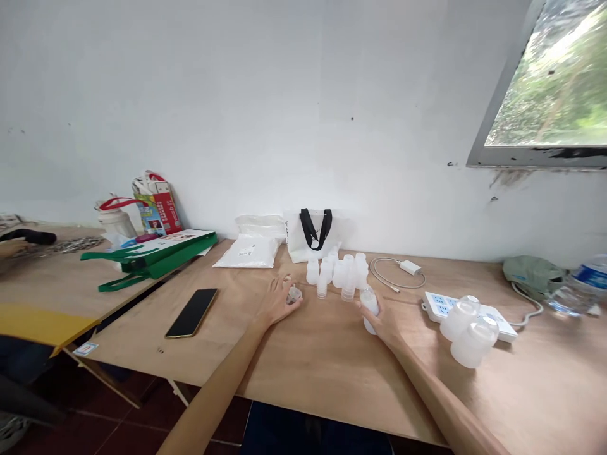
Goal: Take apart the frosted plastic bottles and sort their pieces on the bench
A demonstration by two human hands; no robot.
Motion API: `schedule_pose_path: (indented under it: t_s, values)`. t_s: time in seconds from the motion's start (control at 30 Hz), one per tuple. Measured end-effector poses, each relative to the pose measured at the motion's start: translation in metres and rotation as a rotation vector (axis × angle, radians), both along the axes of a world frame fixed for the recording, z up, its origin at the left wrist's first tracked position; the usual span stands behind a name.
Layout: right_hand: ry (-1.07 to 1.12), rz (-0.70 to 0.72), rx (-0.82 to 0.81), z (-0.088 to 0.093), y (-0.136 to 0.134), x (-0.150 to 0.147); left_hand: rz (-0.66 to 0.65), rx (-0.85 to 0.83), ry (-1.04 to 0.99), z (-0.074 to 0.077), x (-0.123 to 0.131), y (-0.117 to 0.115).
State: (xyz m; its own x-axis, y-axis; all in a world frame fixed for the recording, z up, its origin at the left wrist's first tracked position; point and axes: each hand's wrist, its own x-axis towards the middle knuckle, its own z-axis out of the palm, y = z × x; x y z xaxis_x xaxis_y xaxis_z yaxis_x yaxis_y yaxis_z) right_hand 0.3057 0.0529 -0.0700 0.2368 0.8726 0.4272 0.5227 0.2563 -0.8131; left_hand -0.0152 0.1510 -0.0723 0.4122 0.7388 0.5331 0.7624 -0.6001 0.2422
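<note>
"What does the right hand have?"

"Its thumb and fingers are closed around a translucent white plastic bottle with a clear top. Take the gap between the hands as the dial's centre: that bottle is at three o'clock."

"And the left hand?"

"At nine o'clock, half curled over a small clear plastic cap. I can't tell whether it grips it or only touches it."

"What's at twelve?"

"A close cluster of translucent white plastic bottles on the brown wooden table, two with ribbed ends towards the person. Just behind stands a white bag with black handles."

"Farther out at three?"

"A pair of translucent bottles with clear domed tops, near a white power strip with blue sockets."

"And well out at nine?"

"A black rectangular phone, lying flat."
</note>
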Motion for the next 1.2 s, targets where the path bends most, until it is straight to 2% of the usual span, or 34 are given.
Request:
schedule_pose_path:
  t_s: [0.1,0.2,0.3,0.47,0.7,0.77,0.93,1.0,1.2]
  values:
    - [-0.041,0.146,-0.071,-0.001,-0.004,-0.021,-0.038,0.039,-0.082,0.011,0.017,-0.025]
    - [-0.173,0.216,-0.099,-0.001,-0.005,-0.040,-0.248,-0.028,-0.127,0.018,0.045,-0.051]
    - [-0.358,0.224,-0.104,0.001,-0.003,-0.051,-0.422,-0.186,-0.176,0.022,0.069,-0.064]
    - [-0.664,0.217,-0.155,0.009,-0.004,-0.050,-0.363,-0.364,-0.210,0.025,0.075,-0.062]
    - [-0.992,0.301,-0.169,0.020,-0.012,-0.051,-0.457,-0.392,-0.107,0.026,0.061,-0.066]
    - [-1.033,0.287,-0.165,0.019,-0.012,-0.053,-0.416,-0.402,-0.093,0.024,0.062,-0.066]
    - [-1.056,0.197,-0.158,0.019,-0.013,-0.058,-0.188,-0.534,-0.144,0.019,0.073,-0.063]
    - [-1.053,0.164,-0.154,0.019,-0.013,-0.059,-0.137,-0.551,-0.172,0.018,0.075,-0.064]
    - [-0.994,0.116,-0.206,0.019,-0.011,-0.054,-0.297,-0.476,-0.230,0.020,0.069,-0.070]
